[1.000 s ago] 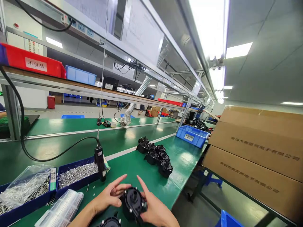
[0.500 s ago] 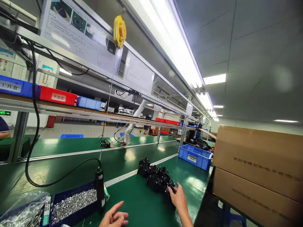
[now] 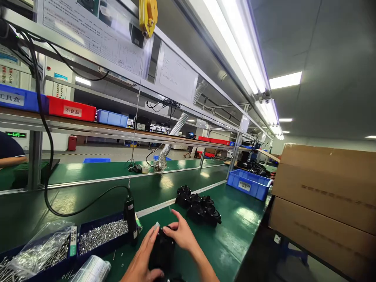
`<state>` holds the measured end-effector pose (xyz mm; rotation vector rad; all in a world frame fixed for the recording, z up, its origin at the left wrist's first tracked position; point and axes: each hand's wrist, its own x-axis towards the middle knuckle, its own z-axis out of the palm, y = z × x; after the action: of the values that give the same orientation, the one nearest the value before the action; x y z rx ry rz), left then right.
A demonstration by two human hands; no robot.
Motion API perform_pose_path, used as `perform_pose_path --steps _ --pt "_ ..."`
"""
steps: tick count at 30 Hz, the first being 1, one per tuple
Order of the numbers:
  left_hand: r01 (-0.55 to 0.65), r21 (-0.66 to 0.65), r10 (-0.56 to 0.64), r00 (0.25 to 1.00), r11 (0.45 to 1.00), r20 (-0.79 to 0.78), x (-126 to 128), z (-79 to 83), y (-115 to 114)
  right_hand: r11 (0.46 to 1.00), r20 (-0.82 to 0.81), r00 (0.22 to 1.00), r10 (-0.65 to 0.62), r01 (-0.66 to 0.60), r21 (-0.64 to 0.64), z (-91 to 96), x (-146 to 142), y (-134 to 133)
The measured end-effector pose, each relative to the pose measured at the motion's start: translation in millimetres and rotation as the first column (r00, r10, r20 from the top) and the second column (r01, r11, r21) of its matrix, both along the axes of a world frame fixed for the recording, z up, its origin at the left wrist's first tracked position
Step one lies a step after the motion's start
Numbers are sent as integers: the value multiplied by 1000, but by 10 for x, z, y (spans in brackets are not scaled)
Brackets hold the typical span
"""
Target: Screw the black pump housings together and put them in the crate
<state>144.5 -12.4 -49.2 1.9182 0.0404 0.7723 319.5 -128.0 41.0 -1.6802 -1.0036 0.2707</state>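
A black plastic housing (image 3: pixel 162 250) is between my two hands, low in the middle of the view and somewhat blurred. My left hand (image 3: pixel 142 256) holds its left side, fingers along it and thumb near the bottom. With thumb and fingers, my right hand (image 3: pixel 180 234) grips its upper right edge. Beyond them stands a group of several similar black housings (image 3: pixel 198 205) on the green mat. Part of another dark piece shows at the bottom edge, under my hands.
An electric screwdriver (image 3: pixel 130 217) hangs on a cable beside a bin of small metal screws (image 3: pixel 102 237). Left of it lies a plastic bag (image 3: pixel 44 246) with long screws. A clear roll (image 3: pixel 92 270) lies nearer. Cardboard boxes (image 3: pixel 326 180) and a blue crate (image 3: pixel 248 186) stand right.
My right hand has come left from the group of housings, bringing one of them. My left hand has moved up to meet it and now holds it too. The view has shifted slightly.
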Motion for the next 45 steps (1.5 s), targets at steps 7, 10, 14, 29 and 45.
perform_pose_path --steps 7,10,14,29,45 --pt "-204 1 203 977 979 60 -62 85 -3 994 -65 994 83 -78 77 35 -170 126" --pt "-257 -113 259 966 960 2 -64 142 -13 991 -80 989 123 -119 52 30 -231 -108" --pt "-216 -139 223 974 966 36 -40 166 -59 977 -163 965 207 -213 -17 -77 -360 -325" --pt "-183 -73 186 982 980 31 -49 205 -94 965 -96 970 222 -233 -124 -179 -443 -336" --pt "-199 -8 200 978 980 65 -37 179 -85 981 122 984 128 -107 -164 -166 -547 -372"
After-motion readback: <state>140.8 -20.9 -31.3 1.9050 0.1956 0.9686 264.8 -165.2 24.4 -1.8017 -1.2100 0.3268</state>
